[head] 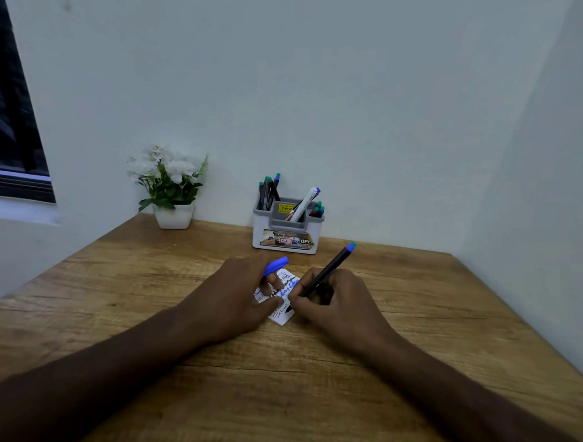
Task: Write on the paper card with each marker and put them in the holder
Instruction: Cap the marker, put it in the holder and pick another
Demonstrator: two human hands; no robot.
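- Right hand [338, 305]: gripping black marker [328, 274], tip on paper card [282, 314].
- Left hand [238, 293]: pinning the card, fingers clasping blue cap [277, 266].
- Card: table [148, 298] centre, scribbled.
- Holder [285, 232]: behind card, by wall, markers inside.
- Potted white flowers [169, 186]: rear left.

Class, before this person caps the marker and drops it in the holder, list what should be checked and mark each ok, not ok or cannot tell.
1. Marker gripped firmly in the right hand: ok.
2. Blue cap at hand for recapping: ok, held in the left hand.
3. Mark from this marker on the paper card: cannot tell; the tip sits on the card, and writing in several colours shows.
4. Card held steady: ok, left fingers press it down.
5. Room in the holder: ok, its middle compartment holds only one white marker.
6. Path to the holder clear: ok, bare wooden table between.
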